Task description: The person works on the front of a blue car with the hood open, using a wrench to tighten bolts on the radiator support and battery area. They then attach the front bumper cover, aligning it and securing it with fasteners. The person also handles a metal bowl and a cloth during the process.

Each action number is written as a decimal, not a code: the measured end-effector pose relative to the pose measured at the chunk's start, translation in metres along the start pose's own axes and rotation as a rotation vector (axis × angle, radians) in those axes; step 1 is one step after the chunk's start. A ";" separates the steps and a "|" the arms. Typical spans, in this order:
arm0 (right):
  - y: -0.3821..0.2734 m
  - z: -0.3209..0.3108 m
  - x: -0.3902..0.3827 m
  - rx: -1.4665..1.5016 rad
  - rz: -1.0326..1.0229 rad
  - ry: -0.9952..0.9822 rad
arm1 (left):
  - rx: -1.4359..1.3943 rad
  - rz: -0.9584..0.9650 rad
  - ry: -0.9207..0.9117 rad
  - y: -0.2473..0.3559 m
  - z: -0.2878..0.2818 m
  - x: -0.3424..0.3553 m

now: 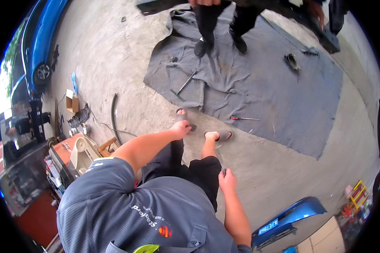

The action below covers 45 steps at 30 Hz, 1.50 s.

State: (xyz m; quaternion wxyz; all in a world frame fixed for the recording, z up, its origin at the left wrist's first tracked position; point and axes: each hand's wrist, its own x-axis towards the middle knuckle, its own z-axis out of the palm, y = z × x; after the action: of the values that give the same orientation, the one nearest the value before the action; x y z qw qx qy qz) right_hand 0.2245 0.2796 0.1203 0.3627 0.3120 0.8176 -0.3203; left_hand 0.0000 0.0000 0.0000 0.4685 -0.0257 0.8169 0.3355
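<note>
Handling seemed underway, steadiness likely needed next: the right hand (228, 181) clamped its fingers on a thin tool (223, 170); for the left hand (181, 130), I couldn't tell.

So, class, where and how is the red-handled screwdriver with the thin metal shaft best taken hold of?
Probably by its thicker red handle, from above, on the wearer's side. The screwdriver lies flat on the grey cloth sheet, its uncovered handle near the sheet's closest edge, its thin metal shaft pointing right.
</note>
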 end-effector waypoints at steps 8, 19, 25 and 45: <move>-0.101 0.026 -0.066 -0.176 0.038 0.050 | 0.018 -0.077 0.286 -0.122 -0.140 -0.110; -0.400 0.151 -0.104 -0.272 -0.209 -0.006 | -0.989 -0.106 0.371 -0.300 -0.402 -0.293; -0.593 0.175 -0.104 -0.491 -0.508 -0.043 | -1.365 -0.069 0.620 -0.384 -0.516 -0.384; -1.278 0.316 0.001 -0.713 -1.216 -0.235 | -1.637 -0.936 1.188 -0.612 -0.603 -0.448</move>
State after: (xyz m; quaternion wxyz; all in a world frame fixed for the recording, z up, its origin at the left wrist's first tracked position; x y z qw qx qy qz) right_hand -0.6007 -0.7239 0.3322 0.2854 -0.3733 0.8572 -0.2104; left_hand 0.0178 -0.9402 0.2329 -0.0748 -0.7886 0.3536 0.4975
